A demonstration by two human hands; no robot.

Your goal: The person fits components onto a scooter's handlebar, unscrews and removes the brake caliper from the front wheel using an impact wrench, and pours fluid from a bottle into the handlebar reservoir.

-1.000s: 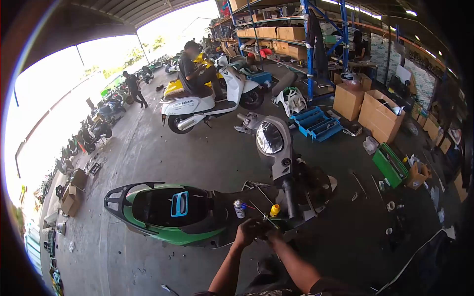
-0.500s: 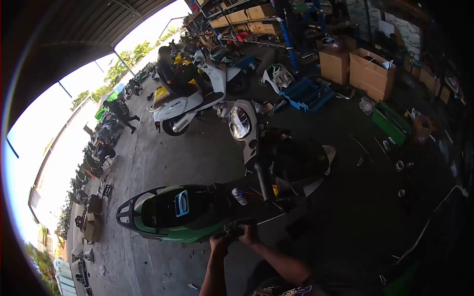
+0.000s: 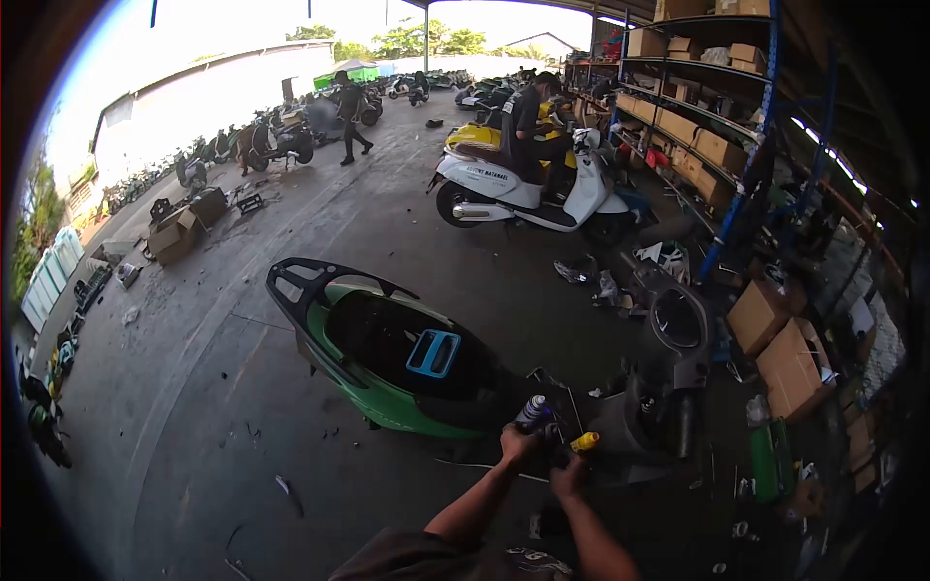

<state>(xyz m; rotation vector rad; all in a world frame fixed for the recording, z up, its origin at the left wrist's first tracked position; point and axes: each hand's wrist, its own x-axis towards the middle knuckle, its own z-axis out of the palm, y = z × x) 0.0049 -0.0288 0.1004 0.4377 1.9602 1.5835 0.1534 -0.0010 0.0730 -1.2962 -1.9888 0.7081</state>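
Note:
My left hand (image 3: 519,444) is closed just in front of a spray can (image 3: 531,411) with a pale top. Whether its fingers touch the can is not clear. My right hand (image 3: 568,476) is closed beside it, lower and to the right. A dark object between the two hands is too dim to name. Close above my right hand lies a yellow item (image 3: 585,442). Both hands are over the footboard area of a partly stripped green scooter (image 3: 397,405). A blue tray-like frame (image 3: 433,353) rests in its open seat area.
A white scooter (image 3: 494,189) stands ahead with a seated person (image 3: 528,121) at it. Another person (image 3: 351,116) walks farther back. Blue-framed shelves (image 3: 722,232), cardboard boxes (image 3: 794,368) and a green toolbox (image 3: 772,460) line the right. Loose parts (image 3: 289,492) lie on the floor.
The view has turned and levelled, so the scooter sits differently in it. My hands now appear farther right, closer to the spray can and the yellow item. The background person is walking upright.

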